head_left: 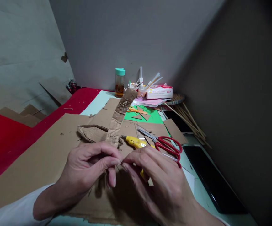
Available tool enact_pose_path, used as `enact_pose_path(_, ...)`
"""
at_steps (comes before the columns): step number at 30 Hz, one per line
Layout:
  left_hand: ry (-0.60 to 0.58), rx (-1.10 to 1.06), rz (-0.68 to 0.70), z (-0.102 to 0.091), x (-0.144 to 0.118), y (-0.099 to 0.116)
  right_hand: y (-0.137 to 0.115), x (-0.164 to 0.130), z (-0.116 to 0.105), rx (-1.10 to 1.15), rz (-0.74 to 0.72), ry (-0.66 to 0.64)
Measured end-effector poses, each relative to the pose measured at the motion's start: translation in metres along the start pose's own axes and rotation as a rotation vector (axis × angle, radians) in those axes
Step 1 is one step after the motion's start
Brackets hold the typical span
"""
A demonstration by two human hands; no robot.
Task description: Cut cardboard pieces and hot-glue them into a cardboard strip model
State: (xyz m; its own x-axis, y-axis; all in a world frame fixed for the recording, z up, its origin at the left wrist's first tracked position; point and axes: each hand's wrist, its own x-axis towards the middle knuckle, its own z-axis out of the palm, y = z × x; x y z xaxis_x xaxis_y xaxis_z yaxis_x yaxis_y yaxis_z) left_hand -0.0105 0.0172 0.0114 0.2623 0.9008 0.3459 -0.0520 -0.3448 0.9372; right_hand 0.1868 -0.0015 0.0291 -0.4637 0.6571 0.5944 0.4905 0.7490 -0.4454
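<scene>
My left hand [86,171] and right hand [159,182] meet fingertip to fingertip, pinching something too small to tell — over a flat corrugated cardboard sheet [44,157]. Beside them: one yellow cutter [136,142], two scissors — red [166,145], orange [136,110].

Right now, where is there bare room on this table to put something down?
Bare cardboard sheet lies open left of the left hand, bordered by the red cloth. The red cloth is open too. Right of the right hand it is crowded: red scissors, yellow tool, black tablet, sticks.
</scene>
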Motion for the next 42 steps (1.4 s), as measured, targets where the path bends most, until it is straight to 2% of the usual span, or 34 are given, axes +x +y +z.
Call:
enact_pose_path(2, -0.021, -0.023, -0.014, 0.0, 0.001, 0.0, 0.0, -0.001, -0.001, 0.036, 0.009, 0.023)
enact_pose_path(4, -0.05, -0.06, -0.036, -0.001, 0.002, 0.0, 0.001, -0.002, -0.002, 0.112, 0.097, 0.078)
enact_pose_path(7, -0.077, -0.115, -0.074, -0.002, 0.001, 0.0, 0.003, 0.0, -0.001, 0.337, 0.429, 0.17)
enact_pose_path(10, -0.099, -0.151, -0.116, -0.001, -0.002, -0.002, 0.008, 0.004, 0.004, 0.756, 0.767, 0.232)
enact_pose_path(12, -0.114, -0.203, -0.148, 0.0, -0.004, -0.005, 0.009, 0.006, 0.01, 1.004, 0.884, 0.26)
enact_pose_path(14, -0.125, -0.262, -0.176, 0.002, -0.006, -0.007, 0.009, 0.007, 0.015, 1.118, 0.942, 0.272)
enact_pose_path(17, -0.131, -0.278, -0.172, 0.004, -0.005, -0.01, 0.008, 0.006, 0.021, 1.151, 0.957, 0.268)
enact_pose_path(22, -0.175, -0.172, -0.062, 0.003, -0.004, -0.011, 0.006, 0.005, 0.024, 1.216, 0.926, 0.298)
enact_pose_path(26, -0.228, -0.158, -0.073, 0.005, -0.005, -0.014, 0.004, 0.007, 0.025, 1.32, 0.898, 0.294)
enact_pose_path(34, -0.227, -0.085, -0.007, 0.007, -0.004, -0.011, 0.003, 0.004, 0.029, 1.333, 0.968, 0.342)
enact_pose_path(42, -0.242, -0.039, -0.003, 0.01, -0.003, -0.012, 0.005, 0.004, 0.035, 1.403, 0.93, 0.337)
